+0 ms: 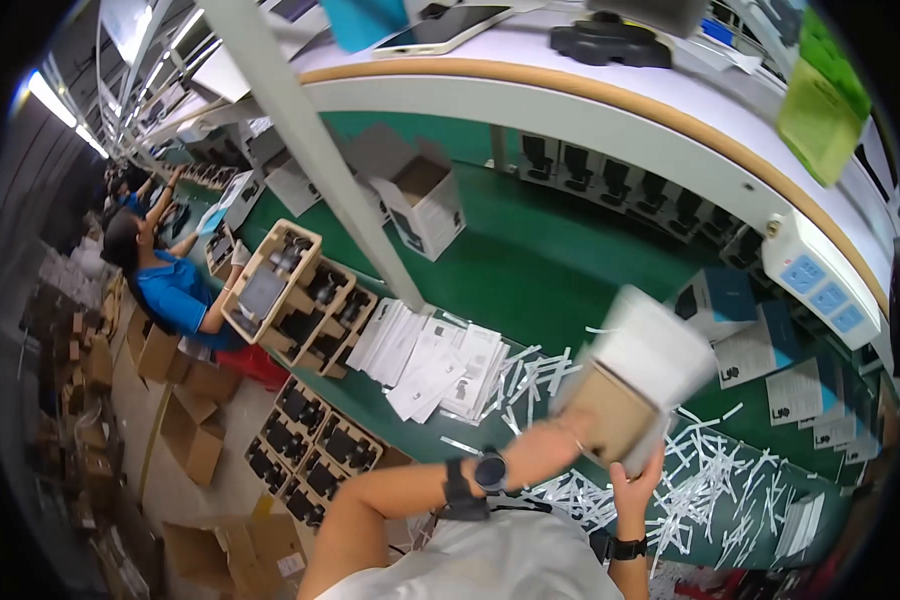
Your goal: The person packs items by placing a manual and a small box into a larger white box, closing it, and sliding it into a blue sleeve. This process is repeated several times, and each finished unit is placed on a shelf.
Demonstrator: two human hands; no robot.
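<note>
A small white cardboard box (pixel 660 335) with a brown inner side hangs tilted over the green bench, its raised lid smeared by motion. My right hand (pixel 636 490) grips its lower near edge. Blurred against the box's left side is my left hand (pixel 577 432); its fingers are hidden or smeared, so their hold cannot be made out. Beneath and around the box lie many loose white paper strips (pixel 710 490). Stacks of white printed leaflets (pixel 450 365) rest left of the box.
Beige trays with black devices (pixel 315 300) stand at left, with more trays (pixel 315 440) below. An open box (pixel 425 205) sits behind a post (pixel 320 130). Closed boxes (pixel 755 340) line the right. A shelf (pixel 570 85) overhangs the bench. A co-worker in blue (pixel 175 290) works at left.
</note>
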